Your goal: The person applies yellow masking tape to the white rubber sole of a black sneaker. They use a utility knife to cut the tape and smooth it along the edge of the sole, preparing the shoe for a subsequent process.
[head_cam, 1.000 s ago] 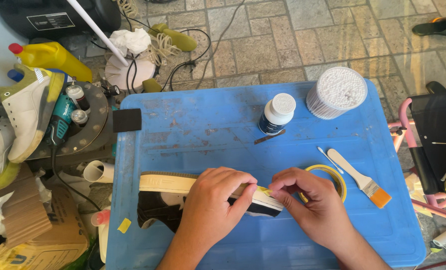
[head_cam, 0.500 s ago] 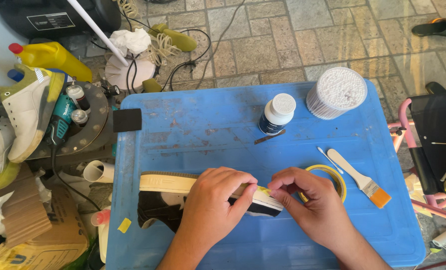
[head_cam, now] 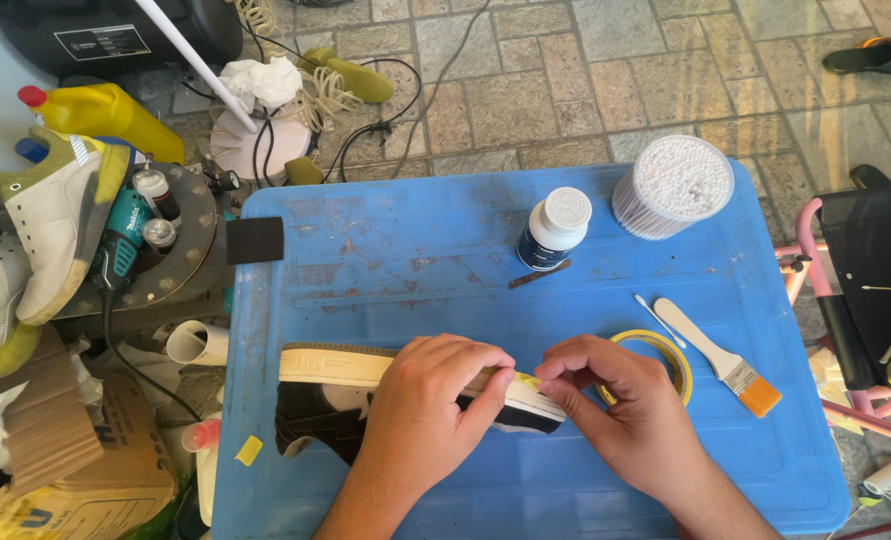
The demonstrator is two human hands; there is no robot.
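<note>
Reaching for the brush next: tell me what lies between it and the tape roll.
Head view: only a cotton swab lies between brush and tape roll; otherwise bare blue tabletop.

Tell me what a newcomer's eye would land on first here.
Two hands meet at the near edge of the blue table: the left hand and right hand pinch yellow tape onto a shoe lying on its side. Behind, a tub of cotton swabs stands at the far right corner.
</note>
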